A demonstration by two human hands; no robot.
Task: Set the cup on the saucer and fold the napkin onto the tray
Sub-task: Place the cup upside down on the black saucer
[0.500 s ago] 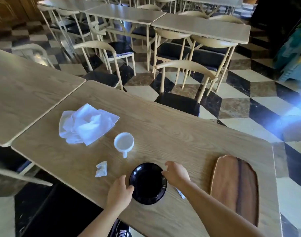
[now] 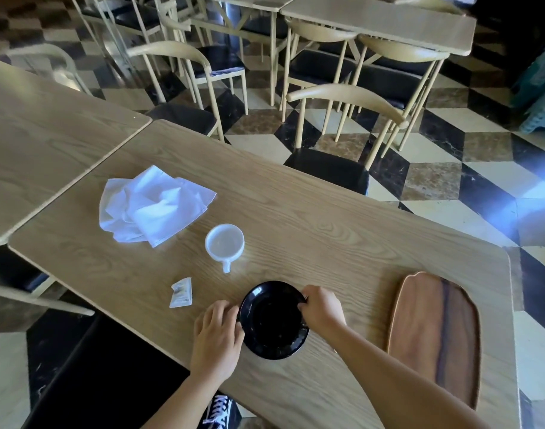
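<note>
A black saucer [image 2: 272, 320] lies near the front edge of the wooden table [image 2: 311, 230]. My left hand [image 2: 217, 334] grips its left rim and my right hand [image 2: 320, 308] grips its right rim, fingers curled over the edge. A white cup [image 2: 224, 244] stands upright just beyond the saucer, handle pointing toward me. A crumpled white napkin [image 2: 150, 207] lies further back on the left. The brown wooden tray [image 2: 435, 332] rests at the right, apart from both hands.
A small torn white packet [image 2: 181, 293] lies left of the saucer. A second table [image 2: 42, 144] adjoins on the left. Chairs [image 2: 351, 97] and more tables stand beyond on the checkered floor. My shoe [image 2: 218, 410] shows below the table edge.
Both hands have closed in on the saucer's rim; the saucer looks slightly shifted or tilted between them. Cup, napkin and tray have not moved.
</note>
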